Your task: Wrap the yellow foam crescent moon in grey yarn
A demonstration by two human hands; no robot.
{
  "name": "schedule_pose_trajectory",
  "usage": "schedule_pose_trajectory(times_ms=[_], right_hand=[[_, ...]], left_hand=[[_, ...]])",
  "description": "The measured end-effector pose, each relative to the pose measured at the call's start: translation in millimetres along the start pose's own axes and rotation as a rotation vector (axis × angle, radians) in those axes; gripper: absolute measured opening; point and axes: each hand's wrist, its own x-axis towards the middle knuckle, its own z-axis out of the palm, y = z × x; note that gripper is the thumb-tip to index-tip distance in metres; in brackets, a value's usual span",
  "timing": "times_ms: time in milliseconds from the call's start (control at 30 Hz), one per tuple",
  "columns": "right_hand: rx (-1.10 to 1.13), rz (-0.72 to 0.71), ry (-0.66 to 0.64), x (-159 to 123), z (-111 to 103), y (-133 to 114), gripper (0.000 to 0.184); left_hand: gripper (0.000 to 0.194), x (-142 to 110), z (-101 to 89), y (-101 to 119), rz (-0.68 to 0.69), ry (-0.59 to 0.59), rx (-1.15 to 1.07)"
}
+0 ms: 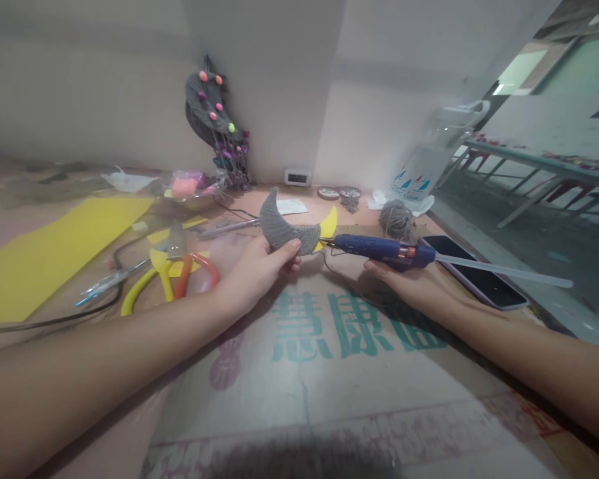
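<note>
My left hand (267,266) pinches a crescent moon cutout (290,229), wrapped over most of its length in grey yarn. Its right tip (329,225) is bare yellow. In my right hand (387,273) is a blue glue gun (372,247), with a long translucent glue stick (504,267) jutting from its back end. The gun's nozzle meets the moon where the yarn ends and the yellow begins; whether glue is coming out is too small to tell. A yarn strand hangs below the moon toward the right. The grey yarn ball (397,219) lies behind the gun.
Scissors with yellow and orange handles (172,273), a pen (114,279) and yellow sheets (54,253) lie left. A phone (479,273) and water bottle (424,156) stand right. Against the wall is a grey moon ornament with pompoms (207,110), beside a small digital display (298,177). Printed cardboard (289,399) covers the front.
</note>
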Motion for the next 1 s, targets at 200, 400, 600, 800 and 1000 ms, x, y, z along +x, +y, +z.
schedule_pose_trajectory(times_ms=[200, 400, 600, 800, 1000], right_hand=[[0.064, -0.008, -0.010, 2.3, -0.7, 1.4, 0.035], [0.158, 0.007, -0.003, 2.8, -2.8, -8.0, 0.033], [0.160, 0.048, 0.016, 3.6, -4.1, -10.6, 0.036], [0.133, 0.098, -0.021, 5.1, -5.4, -9.7, 0.038], [0.128, 0.049, -0.004, 4.6, -5.1, -7.4, 0.035]], left_hand=[[0.028, -0.5, -1.0, -0.7, 0.018, -0.006, 0.079], [0.028, -0.4, -1.7, -1.5, 0.014, -0.011, 0.136], [0.030, -1.3, -2.2, 0.6, 0.023, -0.022, 0.201], [0.032, -1.0, -2.0, 2.3, 0.037, -0.038, 0.238], [0.030, -1.5, -2.6, 3.3, 0.024, -0.031, 0.228]])
